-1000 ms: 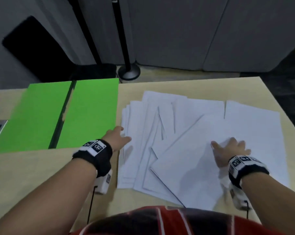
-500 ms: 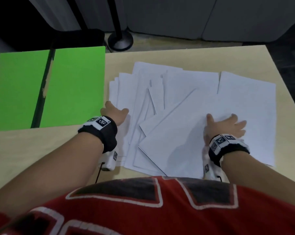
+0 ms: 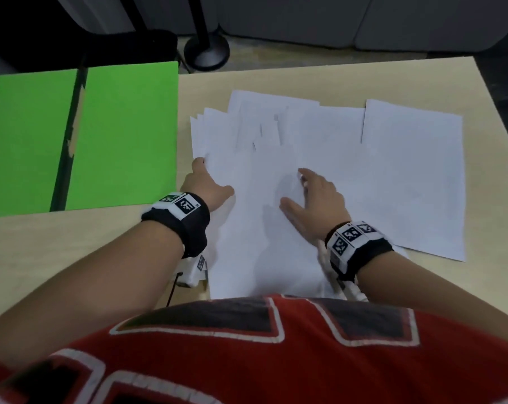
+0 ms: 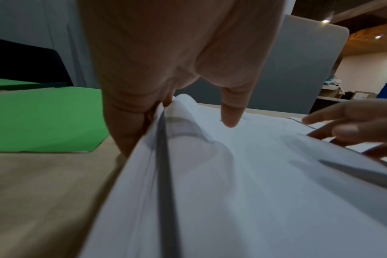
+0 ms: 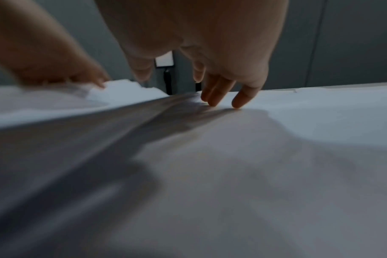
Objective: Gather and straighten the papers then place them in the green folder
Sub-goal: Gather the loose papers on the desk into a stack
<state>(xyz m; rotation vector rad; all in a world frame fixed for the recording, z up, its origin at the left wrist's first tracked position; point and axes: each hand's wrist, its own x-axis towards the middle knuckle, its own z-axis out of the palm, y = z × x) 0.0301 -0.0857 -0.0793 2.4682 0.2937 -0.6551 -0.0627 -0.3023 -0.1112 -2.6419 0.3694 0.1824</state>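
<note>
Several white papers (image 3: 392, 176) lie fanned out on the right half of the table. The open green folder (image 3: 124, 135) lies flat at the back left, just beside them. My left hand (image 3: 206, 182) is at the left edge of the pile. In the left wrist view its fingers (image 4: 130, 122) sit against the raised paper edge (image 4: 179, 104) and the thumb presses on top, pinching it. My right hand (image 3: 314, 205) lies spread on the middle sheets, its fingertips (image 5: 239, 101) pressing down on the papers (image 5: 254, 174), holding nothing.
The light wooden table (image 3: 57, 258) shows bare in front of the folder. A black stand base (image 3: 207, 53) and grey partition panels sit beyond the far edge. My red shirt (image 3: 247, 360) is against the near edge.
My right hand has slid left across the papers toward my left hand, dragging the upper sheets over the pile. The left hand stays at the left edge. My view has tipped downward.
</note>
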